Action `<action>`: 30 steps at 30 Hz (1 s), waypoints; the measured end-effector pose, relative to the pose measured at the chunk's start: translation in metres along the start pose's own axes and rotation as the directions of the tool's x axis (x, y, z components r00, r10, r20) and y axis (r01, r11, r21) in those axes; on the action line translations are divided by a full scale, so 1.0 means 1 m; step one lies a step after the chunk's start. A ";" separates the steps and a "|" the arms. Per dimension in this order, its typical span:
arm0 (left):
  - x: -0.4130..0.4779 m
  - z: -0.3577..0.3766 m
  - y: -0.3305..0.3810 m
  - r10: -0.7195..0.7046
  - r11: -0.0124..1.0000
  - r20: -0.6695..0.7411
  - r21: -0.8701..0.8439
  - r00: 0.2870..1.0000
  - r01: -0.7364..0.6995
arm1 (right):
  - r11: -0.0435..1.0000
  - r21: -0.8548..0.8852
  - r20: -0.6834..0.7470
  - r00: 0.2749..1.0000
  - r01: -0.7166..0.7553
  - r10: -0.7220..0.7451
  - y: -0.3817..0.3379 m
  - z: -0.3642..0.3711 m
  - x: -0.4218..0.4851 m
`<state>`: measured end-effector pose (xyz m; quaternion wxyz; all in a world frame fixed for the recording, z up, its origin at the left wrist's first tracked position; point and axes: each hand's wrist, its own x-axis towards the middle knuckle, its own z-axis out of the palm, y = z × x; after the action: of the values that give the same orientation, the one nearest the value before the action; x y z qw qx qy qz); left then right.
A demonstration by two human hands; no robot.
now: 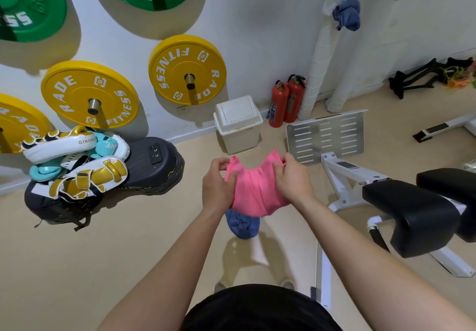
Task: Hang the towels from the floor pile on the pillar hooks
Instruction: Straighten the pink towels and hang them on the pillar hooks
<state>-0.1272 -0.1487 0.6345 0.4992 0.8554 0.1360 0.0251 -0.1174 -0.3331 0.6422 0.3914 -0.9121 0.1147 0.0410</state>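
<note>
Both arms reach out over a beige floor [103, 253]. The left hand [217, 183] and right hand [292, 178] each grip a top corner of the pink towel [255, 191], fingers curled into bunched cloth, holding it in the air. Under it a blue towel [243, 225] lies crumpled on the floor. A black padded bench [422, 212] stands right, boxing pads [77, 165] are piled left. Farther off, a white bin [238, 124] and two red extinguishers [286, 102] sit by the wall, which carries yellow plates [188, 69]. On the white pillar [318, 73] a hung towel [347, 16], also blue, dangles.
</note>
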 end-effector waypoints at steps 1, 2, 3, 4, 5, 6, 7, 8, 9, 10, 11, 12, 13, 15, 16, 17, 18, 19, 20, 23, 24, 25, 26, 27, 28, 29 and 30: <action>-0.003 0.004 0.004 0.012 1.000 0.013 -0.014 1.000 -0.012 | 1.000 0.022 0.024 1.000 -0.001 0.000 -0.004 0.004 -0.003; -0.005 0.007 0.008 0.019 0.999 0.028 -0.029 0.999 -0.018 | 0.999 0.048 0.044 0.999 -0.007 0.005 -0.008 0.009 -0.006; -0.008 0.010 0.011 0.020 0.999 0.045 -0.046 0.999 -0.018 | 0.997 0.081 0.058 0.998 -0.017 0.012 -0.011 0.013 -0.008; -0.010 0.013 0.014 0.018 0.998 0.064 -0.064 0.998 -0.013 | 0.993 0.117 0.068 0.997 -0.032 0.024 -0.014 0.016 -0.010; -0.011 0.015 0.016 0.014 0.997 0.083 -0.076 0.996 -0.008 | 0.989 0.143 0.081 0.996 -0.046 0.035 -0.015 0.019 -0.011; -0.012 0.017 0.016 0.013 0.997 0.102 -0.079 0.995 -0.005 | 0.985 0.159 0.101 0.994 -0.059 0.044 -0.017 0.022 -0.011; -0.013 0.019 0.016 0.016 0.997 0.119 -0.075 0.993 -0.007 | 0.984 0.166 0.121 0.992 -0.067 0.047 -0.018 0.023 -0.012; -0.013 0.020 0.016 0.023 0.998 0.134 -0.068 0.991 -0.014 | 0.985 0.160 0.137 0.989 -0.070 0.048 -0.020 0.023 -0.012; -0.013 0.021 0.015 0.029 0.998 0.147 -0.061 0.989 -0.020 | 0.987 0.150 0.144 0.989 -0.063 0.041 -0.020 0.022 -0.013; -0.014 0.021 0.015 0.035 0.998 0.158 -0.058 0.987 -0.026 | 0.988 0.140 0.148 0.988 -0.057 0.036 -0.021 0.021 -0.013; -0.015 0.021 0.014 0.038 0.998 0.169 -0.060 0.985 -0.028 | 0.989 0.141 0.153 0.988 -0.055 0.033 -0.021 0.020 -0.013; -0.015 0.020 0.013 0.038 0.998 0.182 -0.065 0.983 -0.027 | 0.986 0.151 0.164 0.986 -0.066 0.041 -0.022 0.019 -0.014; -0.015 0.019 0.013 0.040 0.997 0.196 -0.071 0.980 -0.026 | 0.981 0.176 0.180 0.982 -0.082 0.050 -0.021 0.018 -0.014; -0.014 0.017 0.012 0.045 0.997 0.223 -0.078 0.974 -0.029 | 0.962 0.241 0.217 0.973 -0.126 0.073 -0.019 0.019 -0.012; -0.014 0.016 0.013 0.045 0.996 0.238 -0.086 0.970 -0.025 | 0.949 0.275 0.240 0.967 -0.153 0.086 -0.019 0.019 -0.011; -0.014 0.014 0.015 0.040 0.995 0.257 -0.097 0.966 -0.015 | 0.933 0.311 0.265 0.959 -0.183 0.099 -0.019 0.019 -0.010; -0.015 0.013 0.016 0.036 0.995 0.280 -0.104 0.959 -0.007 | 0.916 0.339 0.291 0.950 -0.213 0.113 -0.019 0.019 -0.008; -0.015 0.010 0.016 0.035 0.995 0.305 -0.103 0.952 -0.004 | 0.902 0.361 0.313 0.942 -0.237 0.122 -0.019 0.019 -0.005; -0.015 0.008 0.016 0.037 0.996 0.330 -0.089 0.943 -0.008 | 0.894 0.370 0.335 0.934 -0.254 0.126 -0.020 0.018 -0.004; -0.013 0.004 0.013 0.059 0.998 0.368 -0.039 0.928 -0.048 | 0.882 0.387 0.390 0.915 -0.269 0.108 -0.023 0.014 -0.002; -0.012 0.004 0.013 0.063 0.998 0.367 -0.034 0.928 -0.055 | 0.885 0.386 0.414 0.906 -0.262 0.088 -0.024 0.012 -0.003; -0.011 0.004 0.013 0.059 0.998 0.364 -0.039 0.929 -0.048 | 0.887 0.385 0.440 0.896 -0.255 0.066 -0.026 0.009 -0.004; -0.009 0.003 0.013 0.050 0.998 0.359 -0.050 0.932 -0.034 | 0.898 0.366 0.460 0.886 -0.243 0.053 -0.027 0.007 -0.004; -0.007 0.002 0.012 0.038 0.998 0.354 -0.063 0.934 -0.017 | 0.914 0.337 0.469 0.882 -0.226 0.045 -0.026 0.006 -0.004; -0.005 0.000 0.012 0.025 0.998 0.353 -0.067 0.935 -0.001 | 0.943 0.282 0.450 0.893 -0.176 0.032 -0.024 0.004 -0.003; -0.002 -0.002 0.011 0.012 0.998 0.357 -0.061 0.934 0.011 | 0.978 0.190 0.390 0.921 -0.085 0.005 -0.022 0.002 -0.002; 0.000 -0.004 0.010 0.001 0.999 0.367 -0.044 0.930 0.016 | 0.998 0.066 0.314 0.949 0.018 -0.038 -0.020 0.000 -0.001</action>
<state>-0.1258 -0.1496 0.6452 0.5355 0.8328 0.0432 -0.1337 -0.1136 -0.3202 0.6564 0.4334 -0.8828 0.0391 0.1767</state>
